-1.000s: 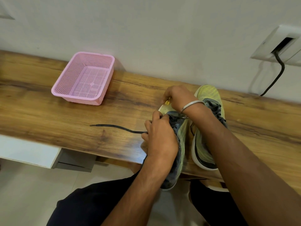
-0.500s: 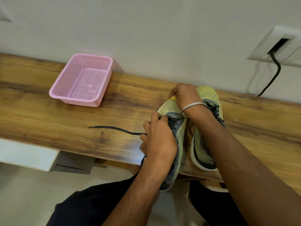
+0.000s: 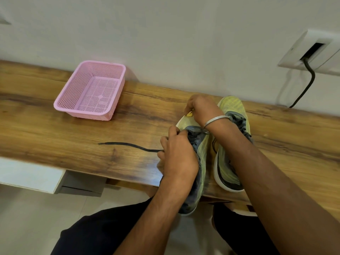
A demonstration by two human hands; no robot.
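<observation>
Two yellow-green and grey running shoes stand side by side on the wooden bench (image 3: pixel 55 126). My left hand (image 3: pixel 179 155) grips the left shoe (image 3: pixel 201 153) at its laces, thumb and fingers curled over the tongue. A loose black lace (image 3: pixel 128 145) runs from under that hand leftward along the wood. My right hand (image 3: pixel 200 108), with a metal bangle at the wrist, curls over the left shoe's toe and pinches something small and yellow (image 3: pixel 189 114). The right shoe (image 3: pixel 231 144) lies partly under my right forearm, its laces in place.
An empty pink mesh basket (image 3: pixel 73 105) sits at the back left of the bench against the white wall. A wall socket (image 3: pixel 309 50) with a black cable hangs at the upper right. My legs in dark clothing are below the bench edge, above a tiled floor.
Both hands stay on the left shoe with hardly any shift; my right hand sits slightly farther over the toe. The loose lace lies where it was.
</observation>
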